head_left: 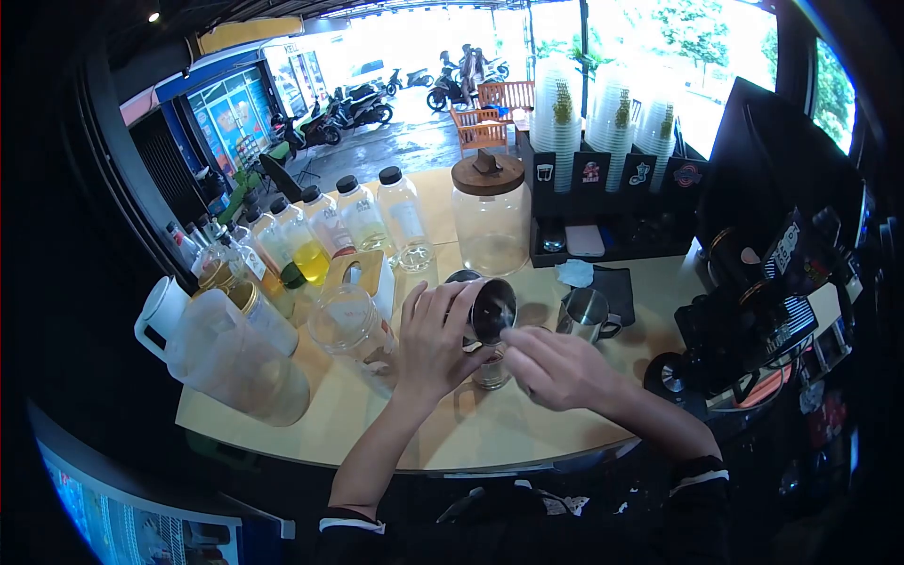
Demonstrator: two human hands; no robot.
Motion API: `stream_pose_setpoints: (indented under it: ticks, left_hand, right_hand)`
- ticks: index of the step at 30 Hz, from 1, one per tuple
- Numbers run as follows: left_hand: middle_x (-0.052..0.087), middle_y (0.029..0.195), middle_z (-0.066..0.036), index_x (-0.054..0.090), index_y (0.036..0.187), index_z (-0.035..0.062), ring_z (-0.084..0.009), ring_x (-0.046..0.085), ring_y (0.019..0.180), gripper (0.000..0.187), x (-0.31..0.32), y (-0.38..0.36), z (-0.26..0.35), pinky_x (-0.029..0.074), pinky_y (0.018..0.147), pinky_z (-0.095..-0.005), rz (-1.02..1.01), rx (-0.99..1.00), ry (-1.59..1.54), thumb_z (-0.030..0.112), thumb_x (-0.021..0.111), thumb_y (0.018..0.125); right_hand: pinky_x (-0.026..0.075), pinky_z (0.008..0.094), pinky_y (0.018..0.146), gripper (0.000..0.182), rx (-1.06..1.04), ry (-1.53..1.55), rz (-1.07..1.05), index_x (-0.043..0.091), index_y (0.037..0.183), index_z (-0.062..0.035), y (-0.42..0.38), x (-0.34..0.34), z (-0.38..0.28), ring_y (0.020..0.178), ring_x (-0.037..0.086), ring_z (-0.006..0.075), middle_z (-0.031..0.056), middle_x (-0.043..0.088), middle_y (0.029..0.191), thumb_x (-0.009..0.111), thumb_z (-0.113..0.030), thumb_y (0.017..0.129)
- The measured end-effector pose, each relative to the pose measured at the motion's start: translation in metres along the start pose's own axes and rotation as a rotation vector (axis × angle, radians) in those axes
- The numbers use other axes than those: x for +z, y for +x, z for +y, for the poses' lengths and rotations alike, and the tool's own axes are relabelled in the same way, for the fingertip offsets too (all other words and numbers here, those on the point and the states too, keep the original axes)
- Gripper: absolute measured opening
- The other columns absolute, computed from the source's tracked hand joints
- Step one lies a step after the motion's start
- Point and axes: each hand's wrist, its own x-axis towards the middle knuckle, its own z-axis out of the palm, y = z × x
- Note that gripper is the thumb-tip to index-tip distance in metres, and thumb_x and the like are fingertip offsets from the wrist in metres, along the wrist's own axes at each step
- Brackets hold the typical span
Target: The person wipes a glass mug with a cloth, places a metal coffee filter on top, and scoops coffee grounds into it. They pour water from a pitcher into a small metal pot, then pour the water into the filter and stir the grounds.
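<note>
My left hand (435, 334) is wrapped round a metal cup (494, 309), which is tilted so that its dark inside faces me. Just below the cup stands a small clear glass (491, 373) on the counter. My right hand (560, 369) is closed in a pinch at the cup's lower rim; what its fingers hold, if anything, I cannot make out. A steel milk pitcher (584, 314) with a handle stands to the right of the hands. Left of my left hand is a clear plastic jug (350, 330).
A large frosted pitcher (235, 353) stands on the counter (443, 438) at left. Behind are several capped bottles (361, 215), a tissue box (369, 282) and a wooden-lidded jar (490, 221). Stacked plastic cups (610, 122) rise from a black organizer (612, 205); dark equipment (725, 330) stands right.
</note>
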Motion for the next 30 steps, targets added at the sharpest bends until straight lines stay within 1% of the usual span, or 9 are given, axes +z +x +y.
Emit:
stream_pose_setpoints:
  ticks: [2,6,7,19,22,24,25,27,30]
  left_hand:
    - [0.053,0.111,-0.005,0.048,0.124,0.0126,-0.0247,0.053,0.104,0.084,-0.001,0.0,0.002,0.035,0.1,-0.0462,0.01,-0.002,-0.001,0.026,0.084,0.05]
    - [0.053,0.111,-0.005,0.048,0.123,0.0125,-0.0245,0.053,0.105,0.083,-0.002,0.0,0.001,0.035,0.101,-0.047,0.022,-0.009,-0.022,0.025,0.084,0.05]
    - [0.053,0.111,-0.005,0.048,0.123,0.0125,-0.0245,0.053,0.105,0.083,-0.001,0.0,0.001,0.035,0.101,-0.047,0.021,-0.009,-0.025,0.025,0.084,0.05]
    - [0.053,0.116,-0.007,0.048,0.123,0.0112,-0.0258,0.052,0.11,0.083,0.003,-0.002,-0.006,0.031,0.104,-0.0499,0.045,-0.029,-0.131,0.026,0.085,0.05]
    - [0.054,0.116,-0.008,0.048,0.123,0.0109,-0.0265,0.052,0.111,0.083,0.006,-0.003,-0.011,0.03,0.105,-0.0499,0.04,-0.046,-0.182,0.025,0.085,0.05]
    - [0.055,0.115,-0.009,0.049,0.122,0.0108,-0.0279,0.052,0.111,0.083,0.006,-0.002,-0.013,0.029,0.106,-0.0503,-0.006,-0.133,-0.389,0.022,0.086,0.048]
    - [0.055,0.115,-0.009,0.049,0.122,0.0108,-0.0279,0.052,0.111,0.083,0.006,-0.002,-0.014,0.029,0.106,-0.0503,-0.005,-0.134,-0.388,0.022,0.086,0.048]
    - [0.056,0.114,-0.009,0.05,0.121,0.0103,-0.0284,0.052,0.111,0.083,0.009,-0.002,-0.018,0.033,0.104,-0.0471,-0.027,-0.147,-0.463,0.018,0.087,0.047]
    - [0.056,0.114,-0.01,0.052,0.119,0.0095,-0.0283,0.052,0.11,0.081,0.009,-0.002,-0.023,0.038,0.1,-0.0418,-0.044,-0.144,-0.602,0.016,0.087,0.047]
  right_hand:
    - [0.052,0.0294,0.067,0.03,0.076,-0.019,0.029,0.051,0.095,0.0023,0.0,-0.003,0.004,0.081,0.06,0.0231,0.0145,0.055,0.096,0.06,-0.014,0.072]
    - [0.053,0.0314,0.071,0.032,0.004,0.03,0.005,0.051,0.096,0.0022,-0.007,-0.002,-0.001,0.086,0.061,0.0262,0.0162,0.056,0.1,0.06,-0.014,0.07]
    - [0.053,0.0312,0.071,0.034,0.05,0.05,0.016,0.051,0.096,0.0024,-0.007,-0.003,0.001,0.088,0.061,0.0262,0.0162,0.056,0.099,0.061,-0.014,0.069]
    - [0.054,0.0322,0.071,0.042,0.014,0.055,0.058,0.05,0.099,0.0026,-0.01,-0.006,0.008,0.087,0.062,0.0284,0.0183,0.057,0.101,0.063,-0.013,0.062]
    - [0.054,0.0322,0.07,0.042,0.025,0.073,0.04,0.05,0.1,0.0021,-0.011,-0.007,0.01,0.089,0.062,0.0281,0.0185,0.057,0.103,0.063,-0.011,0.062]
    - [0.054,0.0322,0.07,0.042,0.07,0.064,0.051,0.05,0.1,0.0015,-0.011,-0.006,0.011,0.09,0.062,0.0277,0.0182,0.058,0.105,0.064,-0.011,0.063]
    - [0.054,0.0321,0.07,0.041,0.046,0.103,0.074,0.051,0.1,0.0005,-0.01,-0.005,0.011,0.091,0.062,0.0273,0.0173,0.058,0.105,0.065,-0.011,0.063]
    - [0.054,0.0319,0.069,0.037,0.029,0.211,0.058,0.053,0.098,-0.0019,-0.006,-0.006,0.008,0.091,0.063,0.0265,0.015,0.059,0.107,0.066,-0.009,0.065]
    - [0.054,0.0314,0.068,0.033,0.056,0.168,0.087,0.054,0.097,-0.0021,-0.006,-0.006,0.012,0.091,0.063,0.026,0.0147,0.059,0.108,0.066,-0.006,0.066]
